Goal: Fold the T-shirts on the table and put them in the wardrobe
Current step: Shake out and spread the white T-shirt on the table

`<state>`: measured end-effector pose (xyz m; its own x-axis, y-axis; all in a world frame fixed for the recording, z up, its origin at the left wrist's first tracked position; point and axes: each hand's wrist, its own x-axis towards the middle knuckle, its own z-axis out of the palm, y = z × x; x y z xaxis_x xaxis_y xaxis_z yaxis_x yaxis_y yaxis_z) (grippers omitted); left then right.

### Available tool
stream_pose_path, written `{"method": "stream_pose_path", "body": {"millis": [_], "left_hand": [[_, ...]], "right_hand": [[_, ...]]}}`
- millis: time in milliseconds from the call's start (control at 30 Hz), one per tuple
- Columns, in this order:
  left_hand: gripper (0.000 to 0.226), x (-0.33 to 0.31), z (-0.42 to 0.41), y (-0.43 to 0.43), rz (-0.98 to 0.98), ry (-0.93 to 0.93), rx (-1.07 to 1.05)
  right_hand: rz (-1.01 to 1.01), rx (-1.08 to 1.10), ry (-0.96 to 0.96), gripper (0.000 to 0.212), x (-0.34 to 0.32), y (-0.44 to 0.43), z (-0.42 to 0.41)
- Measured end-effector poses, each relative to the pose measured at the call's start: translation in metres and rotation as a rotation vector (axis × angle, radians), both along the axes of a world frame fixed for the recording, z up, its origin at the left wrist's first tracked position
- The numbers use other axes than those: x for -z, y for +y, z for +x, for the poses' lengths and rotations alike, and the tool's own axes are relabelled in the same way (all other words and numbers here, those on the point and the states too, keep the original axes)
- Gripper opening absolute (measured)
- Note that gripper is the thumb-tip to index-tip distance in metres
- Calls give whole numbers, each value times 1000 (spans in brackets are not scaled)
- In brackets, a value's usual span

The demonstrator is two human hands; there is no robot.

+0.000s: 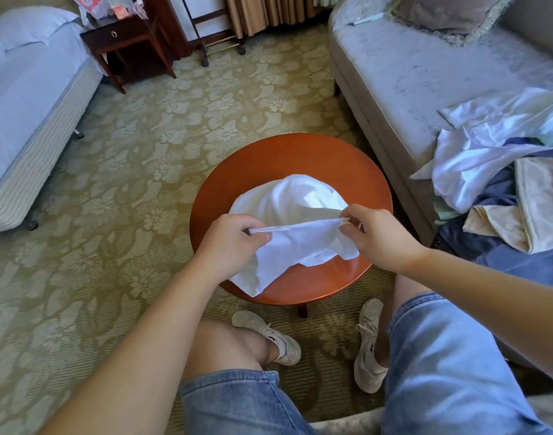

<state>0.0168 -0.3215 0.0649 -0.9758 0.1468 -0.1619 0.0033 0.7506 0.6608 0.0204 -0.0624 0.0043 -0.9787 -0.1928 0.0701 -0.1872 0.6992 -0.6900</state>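
A white T-shirt (287, 199) lies bunched on the round reddish wooden table (347, 164) in the middle of the scene. Its far part is heaped on the tabletop and its near part hangs slightly over the near-left rim.

Both hands hold one edge of the shirt just above the table, with the cloth drawn into a taut band between them. The left hand (229, 243) has its fingers curled and pinches the left end of that edge between thumb and fingers. The right hand (378, 237) pinches the right end between thumb and fingertips, its other fingers loosely bent. The two hands are near each other, over the near half of the table.

To the right, a pile of loose clothes (504, 171) in white, blue and cream lies on the near end of a grey sofa (410, 76). A fringed cushion (444, 14) sits at the sofa's far end. On the left stands a bed (27, 98) with pale sheets, and a dark wooden nightstand (127, 39) is beside it on the far side. A floral-patterned carpet (143, 152) covers the floor.

At the near edge, the person's knees show in denim shorts (441, 356), with white sneakers (369, 350) planted just near of the table.
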Motion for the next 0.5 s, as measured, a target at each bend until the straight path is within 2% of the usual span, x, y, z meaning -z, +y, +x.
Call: {"method": "stream_pose_path", "body": {"millis": [33,233,300,367,500], "left_hand": [[7,-2,1,2,46,-39,-26],[11,1,1,14,391,-159,-232],[7,5,-2,16,409,-157,-263],[17,9,-8,17,414,-145,-286],[27,12,-14,19,488,-164,-291]], "right_hand": [[-36,36,-11,9,3,0,4],[-142,146,-15,9,8,-6,5],[-125,141,4,9,4,-8,-3],[-108,128,22,10,0,-9,-12],[-86,144,52,28,-9,-5,-28]]}}
